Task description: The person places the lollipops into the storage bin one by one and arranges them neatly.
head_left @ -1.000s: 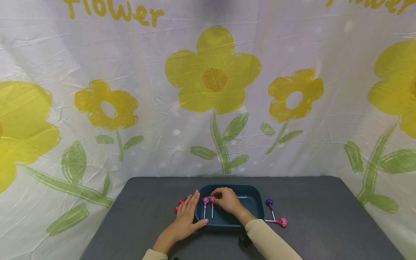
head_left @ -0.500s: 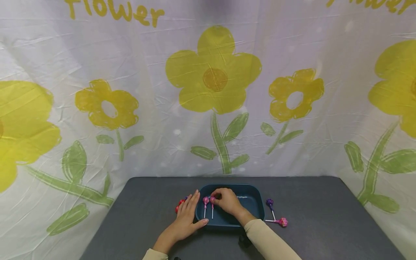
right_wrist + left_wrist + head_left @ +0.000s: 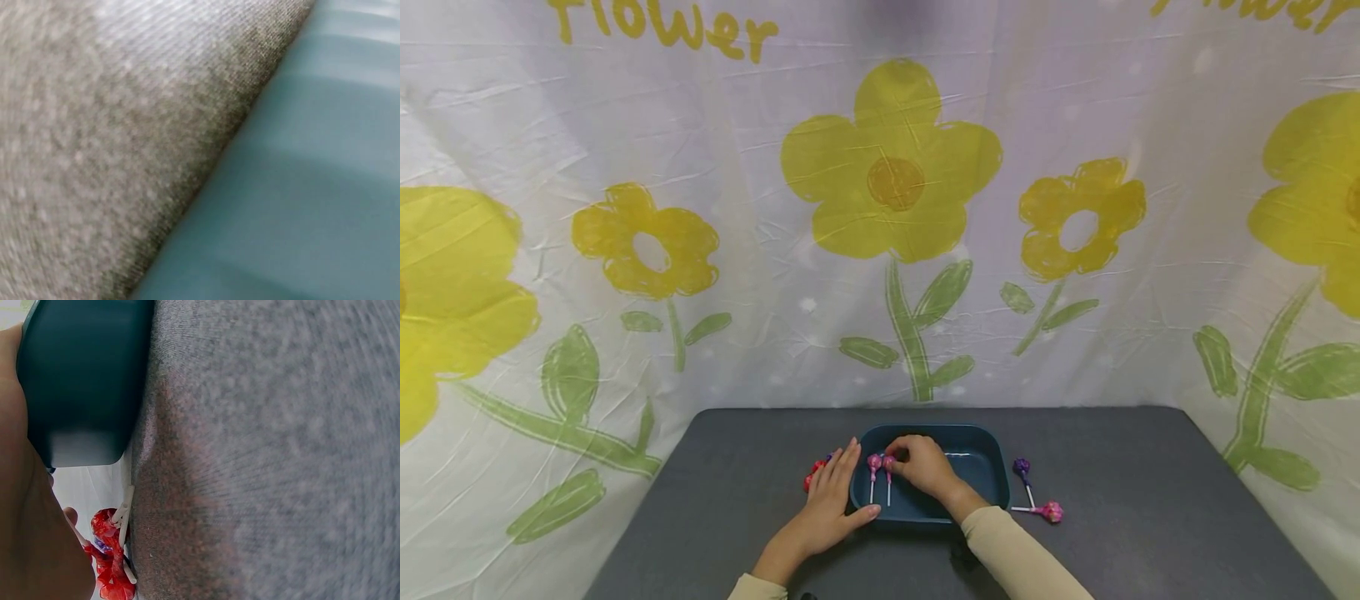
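Observation:
Inside the dark teal tray [image 3: 981, 468], two pink-wrapped lollipops [image 3: 875, 462] lie side by side with white sticks toward the front. My right hand [image 3: 929, 467] reaches over the front rim and pinches the head of the right-hand pink lollipop [image 3: 889, 492] between thumb and finger. Along the tray's left end rests my left hand [image 3: 822, 521], fingers straight and thumb at the front left corner. Several red-wrapped lollipops [image 3: 114, 578] lie beyond that hand, partly hidden by it in the head view. The right wrist view holds only the tray's outer wall [image 3: 312, 194] and grey cloth-like surface.
Right of the tray lie a purple lollipop [image 3: 1022, 468] and a pink lollipop [image 3: 1052, 512], their sticks meeting near the tray's corner. The dark grey table [image 3: 1120, 517] ends at a white curtain [image 3: 760, 350] printed with yellow flowers.
The right hand and the lollipop it pinches have shifted very slightly toward the front. The left hand and tray stay where they were.

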Tool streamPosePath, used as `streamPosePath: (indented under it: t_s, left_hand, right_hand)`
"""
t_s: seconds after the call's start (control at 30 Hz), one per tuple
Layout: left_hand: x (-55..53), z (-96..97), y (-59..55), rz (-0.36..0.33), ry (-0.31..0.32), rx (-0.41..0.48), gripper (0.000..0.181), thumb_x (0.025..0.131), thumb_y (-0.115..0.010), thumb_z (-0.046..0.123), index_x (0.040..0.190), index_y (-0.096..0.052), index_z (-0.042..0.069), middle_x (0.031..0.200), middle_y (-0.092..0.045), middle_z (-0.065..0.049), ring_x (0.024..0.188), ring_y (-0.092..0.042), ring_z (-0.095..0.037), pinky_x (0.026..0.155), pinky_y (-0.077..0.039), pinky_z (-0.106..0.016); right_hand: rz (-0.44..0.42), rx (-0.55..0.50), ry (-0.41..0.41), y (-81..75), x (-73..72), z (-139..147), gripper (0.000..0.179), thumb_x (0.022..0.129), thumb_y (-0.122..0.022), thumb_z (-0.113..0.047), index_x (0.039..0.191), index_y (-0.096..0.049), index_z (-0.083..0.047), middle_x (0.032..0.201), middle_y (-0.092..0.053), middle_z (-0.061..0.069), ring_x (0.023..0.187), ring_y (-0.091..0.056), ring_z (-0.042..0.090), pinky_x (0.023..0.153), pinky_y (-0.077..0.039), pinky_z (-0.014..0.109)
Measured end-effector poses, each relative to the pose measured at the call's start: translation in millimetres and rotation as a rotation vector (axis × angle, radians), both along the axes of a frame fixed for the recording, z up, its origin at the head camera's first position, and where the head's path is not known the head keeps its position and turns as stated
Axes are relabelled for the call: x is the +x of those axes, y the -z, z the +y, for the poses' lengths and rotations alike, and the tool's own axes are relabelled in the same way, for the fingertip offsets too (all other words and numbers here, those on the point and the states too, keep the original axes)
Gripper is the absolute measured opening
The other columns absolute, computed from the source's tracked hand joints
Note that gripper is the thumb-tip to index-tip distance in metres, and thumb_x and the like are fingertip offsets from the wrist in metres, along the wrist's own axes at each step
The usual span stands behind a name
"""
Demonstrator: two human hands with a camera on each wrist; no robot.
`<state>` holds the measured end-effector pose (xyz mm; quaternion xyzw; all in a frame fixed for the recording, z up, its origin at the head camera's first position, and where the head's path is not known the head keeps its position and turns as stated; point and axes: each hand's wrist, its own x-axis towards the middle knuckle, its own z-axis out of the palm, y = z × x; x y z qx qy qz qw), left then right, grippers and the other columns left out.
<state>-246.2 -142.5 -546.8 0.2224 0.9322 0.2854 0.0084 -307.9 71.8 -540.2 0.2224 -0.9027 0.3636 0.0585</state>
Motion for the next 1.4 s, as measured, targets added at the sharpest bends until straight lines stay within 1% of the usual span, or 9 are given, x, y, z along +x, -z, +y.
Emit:
streamPosePath:
  t_s: [0.3, 0.53, 0.63, 0.87, 0.97, 1.13, 1.4]
  left_hand:
    - [0.7, -0.1, 0.4, -0.007, 0.0, 0.011, 0.095, 0.091, -0.061, 0.055, 0.16, -0.01, 0.014, 0.169, -0.007, -0.005, 0.153, -0.013, -0.043, 0.114, -0.007, -0.074]
    - [1.1, -0.6, 1.8, -0.002, 0.002, 0.011, 0.094, 0.092, -0.061, 0.054, 0.16, -0.01, 0.015, 0.169, -0.008, -0.006, 0.153, -0.013, -0.043, 0.114, -0.007, -0.075]
    - [1.2, -0.6, 2.3, 0.001, 0.003, 0.016, 0.093, 0.092, -0.061, 0.053, 0.16, -0.01, 0.015, 0.169, -0.008, -0.007, 0.153, -0.013, -0.043, 0.113, -0.007, -0.076]
    - [0.6, -0.6, 2.9, -0.004, 0.001, 0.015, 0.094, 0.092, -0.06, 0.054, 0.16, -0.009, 0.015, 0.169, -0.007, -0.005, 0.153, -0.012, -0.042, 0.113, -0.007, -0.075]
    - [0.2, -0.7, 2.8, -0.002, 0.002, 0.01, 0.094, 0.092, -0.06, 0.055, 0.16, -0.009, 0.015, 0.169, -0.007, -0.006, 0.153, -0.012, -0.042, 0.113, -0.007, -0.075]
    - [0.4, -0.4, 2.0, -0.003, 0.002, 0.01, 0.094, 0.092, -0.06, 0.054, 0.16, -0.01, 0.014, 0.169, -0.008, -0.008, 0.153, -0.012, -0.042, 0.113, -0.008, -0.075]
    - [0.4, -0.2, -0.3, -0.007, 0.002, 0.007, 0.094, 0.092, -0.06, 0.054, 0.16, -0.01, 0.013, 0.169, -0.007, -0.005, 0.153, -0.013, -0.042, 0.113, -0.007, -0.075]
  right_hand:
    - [0.023, 0.013, -0.004, 2.1, 1.4, 0.4, 0.016, 0.087, -0.075, -0.022, 0.097, -0.076, -0.01, 0.09, -0.075, 0.003, 0.079, -0.067, 0.013, 0.072, -0.054, 0.029]
    - [0.012, 0.022, 0.006, 2.0, 1.2, -0.4, 0.018, 0.088, -0.074, -0.025, 0.1, -0.076, -0.012, 0.093, -0.075, 0.001, 0.082, -0.068, 0.012, 0.075, -0.055, 0.029]
    - [0.016, 0.019, 0.005, 1.5, 1.7, -0.2, 0.019, 0.088, -0.074, -0.025, 0.101, -0.076, -0.011, 0.093, -0.075, 0.002, 0.082, -0.068, 0.012, 0.074, -0.055, 0.03]
    - [0.006, 0.02, -0.004, 1.4, 2.4, 0.4, 0.019, 0.088, -0.074, -0.024, 0.101, -0.076, -0.011, 0.094, -0.075, 0.003, 0.083, -0.069, 0.014, 0.074, -0.055, 0.03]
    - [-0.002, 0.02, -0.001, 1.9, 2.0, 0.3, 0.019, 0.088, -0.074, -0.025, 0.101, -0.076, -0.012, 0.094, -0.075, 0.002, 0.084, -0.069, 0.013, 0.075, -0.055, 0.029]
    - [0.011, 0.014, -0.01, 0.4, 2.3, 0.7, 0.018, 0.087, -0.075, -0.024, 0.1, -0.076, -0.011, 0.093, -0.075, 0.002, 0.082, -0.069, 0.013, 0.073, -0.054, 0.029]
    - [0.009, 0.008, -0.015, -0.3, 2.1, 1.3, 0.018, 0.087, -0.075, -0.024, 0.1, -0.075, -0.01, 0.092, -0.075, 0.003, 0.081, -0.069, 0.015, 0.072, -0.054, 0.029]
